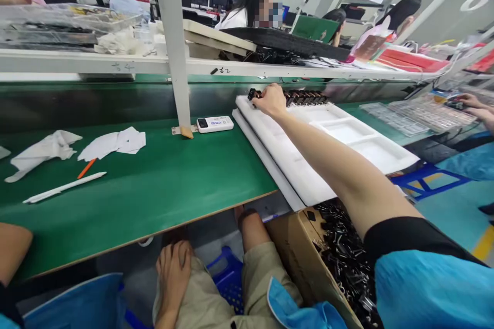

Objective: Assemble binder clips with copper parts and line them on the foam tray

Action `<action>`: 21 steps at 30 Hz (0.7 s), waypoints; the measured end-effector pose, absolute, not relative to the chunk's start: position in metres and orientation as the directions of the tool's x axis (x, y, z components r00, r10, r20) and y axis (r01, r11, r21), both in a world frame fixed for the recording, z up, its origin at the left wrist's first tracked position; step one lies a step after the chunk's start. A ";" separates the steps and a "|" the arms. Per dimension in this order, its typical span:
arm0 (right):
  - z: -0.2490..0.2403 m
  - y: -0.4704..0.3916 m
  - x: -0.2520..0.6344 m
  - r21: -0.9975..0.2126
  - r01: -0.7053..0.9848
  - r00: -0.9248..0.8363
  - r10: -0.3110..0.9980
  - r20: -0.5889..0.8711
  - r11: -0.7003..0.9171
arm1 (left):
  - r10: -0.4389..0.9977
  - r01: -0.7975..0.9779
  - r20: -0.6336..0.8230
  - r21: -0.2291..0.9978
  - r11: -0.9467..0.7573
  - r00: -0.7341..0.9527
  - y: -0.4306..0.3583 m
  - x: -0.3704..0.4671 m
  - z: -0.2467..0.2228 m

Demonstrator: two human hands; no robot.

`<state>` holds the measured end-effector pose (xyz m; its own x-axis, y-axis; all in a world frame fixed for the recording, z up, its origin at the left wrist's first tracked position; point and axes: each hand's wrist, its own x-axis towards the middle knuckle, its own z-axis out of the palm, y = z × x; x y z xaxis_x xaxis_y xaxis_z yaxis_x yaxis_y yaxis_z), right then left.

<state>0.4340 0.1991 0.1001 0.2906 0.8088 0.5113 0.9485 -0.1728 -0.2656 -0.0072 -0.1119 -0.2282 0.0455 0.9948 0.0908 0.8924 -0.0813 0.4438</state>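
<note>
Turquoise sleeve (432, 285) foremost, your right hand (272, 100) met black components (309, 97), one row lined up along white foam tray (270, 139) (clamped or not, I couldn't tell); your left hand (175, 270) rested unclenched; loose parts (341, 247) lay boxed.

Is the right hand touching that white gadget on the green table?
Apart: the head view shows a strip of green tabletop and the corner of the white foam tray between the right hand and the white gadget.

Black parts (309, 97) in row on white tray (285, 159).
</note>
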 end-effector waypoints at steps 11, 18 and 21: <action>0.118 0.155 0.438 -0.248 0.965 0.220 0.786 0.578 -0.087 | 0.986 0.898 0.158 0.422 -0.123 0.061 -0.112 -0.011 -0.239; 0.091 -0.078 0.484 -0.278 0.953 0.301 0.298 0.906 -0.118 | 0.981 0.888 0.189 0.441 -0.131 0.051 -0.111 -0.022 -0.247; 0.009 -0.169 0.490 -0.493 0.703 0.707 0.427 0.564 -0.513 | 0.985 0.899 0.171 0.425 -0.109 0.038 -0.111 -0.025 -0.253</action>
<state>0.4899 -0.1690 0.0085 0.7068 0.4273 0.5638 0.7030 -0.5128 -0.4927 -0.0250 -0.1112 -0.2532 0.0380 0.9845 0.1710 0.8985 -0.1085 0.4253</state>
